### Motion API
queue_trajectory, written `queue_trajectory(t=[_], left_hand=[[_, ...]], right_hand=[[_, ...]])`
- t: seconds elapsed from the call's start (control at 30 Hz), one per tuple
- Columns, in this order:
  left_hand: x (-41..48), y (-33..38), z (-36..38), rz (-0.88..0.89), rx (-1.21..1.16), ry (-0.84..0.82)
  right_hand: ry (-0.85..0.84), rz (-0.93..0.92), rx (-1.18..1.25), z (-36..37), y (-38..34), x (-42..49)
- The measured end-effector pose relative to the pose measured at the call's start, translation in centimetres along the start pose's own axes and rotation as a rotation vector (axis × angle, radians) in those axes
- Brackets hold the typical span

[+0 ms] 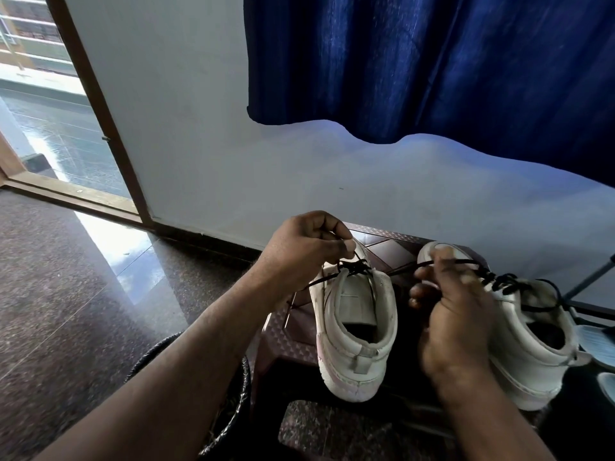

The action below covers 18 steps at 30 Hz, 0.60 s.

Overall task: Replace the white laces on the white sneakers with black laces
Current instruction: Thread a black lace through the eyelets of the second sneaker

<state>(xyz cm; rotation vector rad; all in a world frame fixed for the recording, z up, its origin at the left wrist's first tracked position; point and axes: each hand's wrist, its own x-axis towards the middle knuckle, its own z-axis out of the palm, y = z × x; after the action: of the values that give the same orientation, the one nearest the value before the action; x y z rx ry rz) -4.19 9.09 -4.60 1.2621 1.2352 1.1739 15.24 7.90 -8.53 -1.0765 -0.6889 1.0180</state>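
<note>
Head | left hand, blurred right hand pinch black lace | right sneaker part-hidden

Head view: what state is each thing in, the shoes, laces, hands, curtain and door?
Sneaker between hands: on stool, black lace only at toe end.
Black lace: stretched between both hands.
Other sneaker: black-laced, ends loose.
Left hand: pinches the lace.
Right hand: grips the lace, blurred.
Curtain: hanging.
Doorway: open.
</note>
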Motion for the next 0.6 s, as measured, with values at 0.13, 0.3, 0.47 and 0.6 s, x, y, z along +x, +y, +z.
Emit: queue_trajectory(t=[0.13,0.3,0.47,0.6], left_hand=[[-0.3,0.1,0.3,-0.004,-0.017,-0.037],[-0.4,0.0,0.4,0.012,0.036,-0.062],[-0.6,0.0,0.5,0.021,0.131,-0.064],[-0.5,-0.1,0.2,0.011,0.194,-0.039]], right_hand=[[-0.244,0.268,-0.106,0.6,1.0,-1.4],[-0.214,0.155,-0.119,0.7,0.9,-1.2],[0.016,-0.031,0.021,0.0,-0.2,0.2],[-0.153,0.093,-0.056,0.4,0.1,-1.0]])
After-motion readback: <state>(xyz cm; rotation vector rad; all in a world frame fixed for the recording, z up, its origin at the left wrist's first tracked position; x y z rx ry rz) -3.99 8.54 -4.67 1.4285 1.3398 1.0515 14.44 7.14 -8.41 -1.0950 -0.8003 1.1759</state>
